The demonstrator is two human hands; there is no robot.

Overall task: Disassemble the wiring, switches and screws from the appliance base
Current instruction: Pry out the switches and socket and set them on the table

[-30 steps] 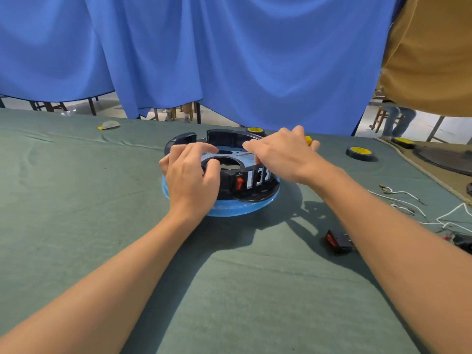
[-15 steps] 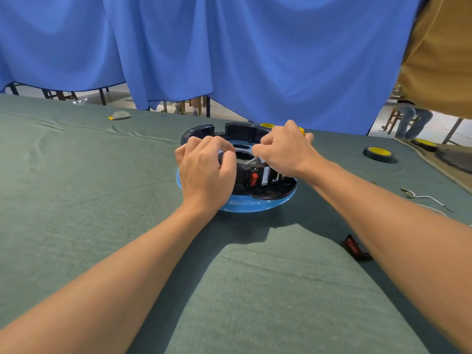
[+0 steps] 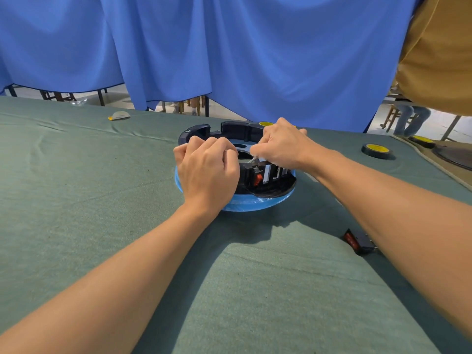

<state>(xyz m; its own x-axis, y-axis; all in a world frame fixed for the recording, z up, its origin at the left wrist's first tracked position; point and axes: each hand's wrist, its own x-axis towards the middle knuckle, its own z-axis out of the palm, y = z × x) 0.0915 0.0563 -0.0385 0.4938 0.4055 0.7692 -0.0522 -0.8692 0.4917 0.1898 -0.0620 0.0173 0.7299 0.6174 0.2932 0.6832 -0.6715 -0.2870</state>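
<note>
At the far left of the green-clothed table (image 3: pixel 76 190), a small grey scrap with a yellow edge (image 3: pixel 118 115) lies near the back edge, well apart from your work.

Moving in, your left hand (image 3: pixel 207 175) sits on the near-left side of the appliance base (image 3: pixel 245 206). Its fingers are curled over the top of the black wall, grasping it, and its knuckles point toward the middle of the ring. The base itself, a black ring on a blue rim, rests flat on the cloth at the centre of the table, between your two forearms. In its near wall, just right of your left hand, a red switch (image 3: pixel 259 178) is seated in its slot, with pale slotted openings beside it.

Between your hands, a thin pale piece (image 3: pixel 251 159) slants down from your right thumb toward the wall. You cannot tell from here whether it is a tool shaft or a wire. Your right hand (image 3: pixel 281 146) is clenched over the ring's right side, thumb and fingers pinching that piece.

Further right, a loose switch (image 3: pixel 357 240) with a red face lies on the cloth just beside your right forearm. A black tape roll with a yellow core (image 3: pixel 377 150) sits near the far-right edge. Beyond it stands a person in a tan shirt (image 3: pixel 439 52).
</note>
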